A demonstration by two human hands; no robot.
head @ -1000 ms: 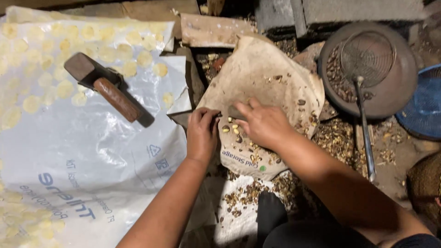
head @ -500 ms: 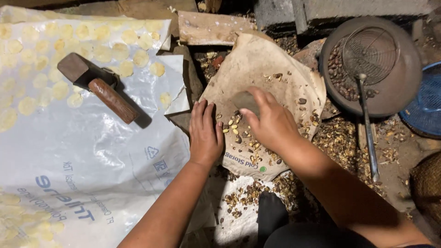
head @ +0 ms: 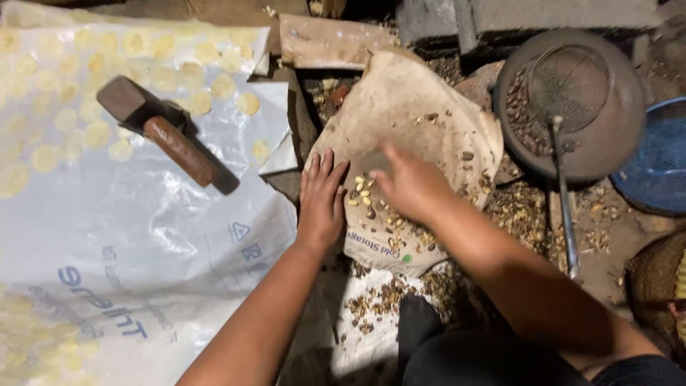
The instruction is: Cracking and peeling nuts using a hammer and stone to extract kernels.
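Left hand [head: 321,204] flat on paper sack [head: 421,107], right hand [head: 411,186] — over kernels [head: 363,191]

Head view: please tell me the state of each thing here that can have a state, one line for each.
Left hand: flat, palm down, on the brown paper's edge.
Right hand: blurred, over the paper; open or shut unclear.
Brown paper: spread out, creased, stained.
Kernels: loose, between the hands.
Hammer: lying on the plastic sheet, unheld.
Plastic sheet: spread flat, dotted with yellow discs.
Pan: holds dark nuts and a wire skimmer.
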